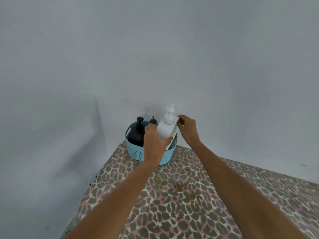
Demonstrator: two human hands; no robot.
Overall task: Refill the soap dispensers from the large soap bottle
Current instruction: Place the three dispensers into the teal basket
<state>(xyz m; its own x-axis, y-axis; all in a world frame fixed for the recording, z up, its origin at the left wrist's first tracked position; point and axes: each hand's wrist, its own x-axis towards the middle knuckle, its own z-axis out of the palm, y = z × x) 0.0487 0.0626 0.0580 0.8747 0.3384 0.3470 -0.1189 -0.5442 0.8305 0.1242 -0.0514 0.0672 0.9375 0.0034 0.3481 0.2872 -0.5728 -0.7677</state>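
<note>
A white pump bottle (pixel 166 129) stands partly in a light-blue perforated basket (pixel 138 153) at the far corner of the table. My left hand (pixel 154 144) wraps its front and left side. My right hand (pixel 188 129) touches its upper right edge with the fingertips. A black pump dispenser (pixel 137 134) sits in the basket's left half. Behind it only the black pump top of another dispenser (pixel 153 121) shows. Whether the white bottle is lifted or resting in the basket I cannot tell.
The table wears a leopard-print cloth (pixel 181 195). A thin metal rail (pixel 105 163) runs along its left edge. Plain grey-white walls (pixel 155 49) close in right behind and to the left of the basket.
</note>
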